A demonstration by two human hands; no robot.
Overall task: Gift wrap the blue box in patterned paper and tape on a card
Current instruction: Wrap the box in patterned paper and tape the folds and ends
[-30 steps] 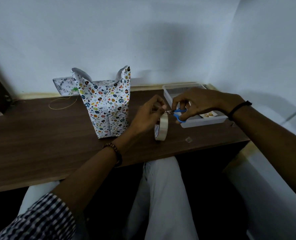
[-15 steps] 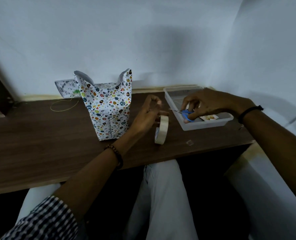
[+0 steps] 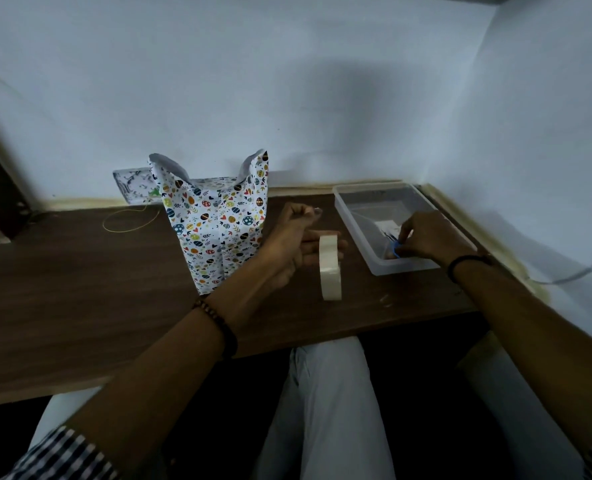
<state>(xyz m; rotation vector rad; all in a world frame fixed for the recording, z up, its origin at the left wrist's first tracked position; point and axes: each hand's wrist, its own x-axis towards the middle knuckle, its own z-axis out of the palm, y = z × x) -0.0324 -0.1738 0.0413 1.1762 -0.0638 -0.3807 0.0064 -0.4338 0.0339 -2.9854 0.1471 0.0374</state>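
— Two hands, and we have them apart. Our left hand [image 3: 298, 244] pinches what we take for a cut strip of tape [image 3: 316, 210] between thumb and forefinger. It's too small to be sure. The tape roll [image 3: 329, 268] is threaded on its lower fingers.
— And our right hand [image 3: 426, 237]?
— Curled round the blue scissors [image 3: 394, 251], down inside the clear tray [image 3: 353, 216].
— What could go wrong for us?
— The strip might fold onto itself or cling to our fingers before it reaches the paper. The roll under that same hand could swing and knock the parcel.
— Where is the parcel?
— The blue box [image 3: 218, 230], sheathed in patterned paper, stands upright on the desk [image 3: 79, 278] just left of our left hand and well apart from the right. Its top flaps stand open, so we judge that end unsealed.
— The card?
— We can't tell. A printed sheet [image 3: 131, 181] lies beyond the box, away from both hands.
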